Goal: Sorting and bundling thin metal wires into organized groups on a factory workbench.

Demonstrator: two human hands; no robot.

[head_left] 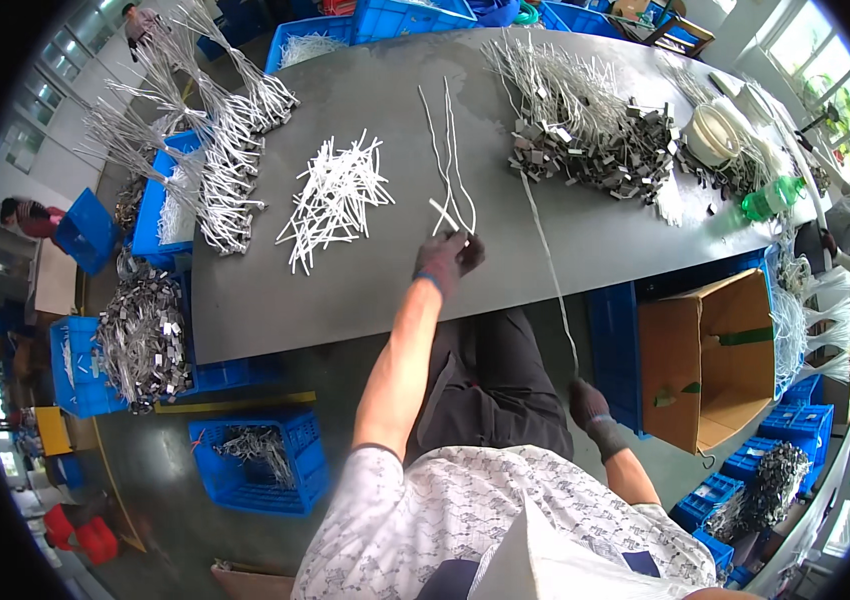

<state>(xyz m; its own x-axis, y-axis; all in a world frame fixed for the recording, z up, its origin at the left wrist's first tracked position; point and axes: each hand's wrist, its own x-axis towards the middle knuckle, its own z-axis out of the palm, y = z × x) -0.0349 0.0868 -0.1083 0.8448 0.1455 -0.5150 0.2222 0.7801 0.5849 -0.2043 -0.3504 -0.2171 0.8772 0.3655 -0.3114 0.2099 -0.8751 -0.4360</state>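
My left hand (450, 258), in a dark knit glove, is at the table near its front edge. Its fingers are closed on the lower end of a thin white wire (452, 150) that runs up the table in two long strands. A short white tube (442, 214) sticks out at the same fingertips. Low beside my right thigh, my gloved right hand (588, 402) grips one end of a long pale wire (548, 250). That wire stretches over the table edge up to a heap of wires with dark metal blocks (595, 150). The fingers' exact grip is partly hidden.
A loose pile of short white tubes (335, 200) lies on the grey table (405, 60). Wire bundles (230, 170) hang over its left side. A green bottle (773, 198) and white bucket (713, 133) stand at right. Below are a cardboard box (670, 370) and a blue crate (320, 455).
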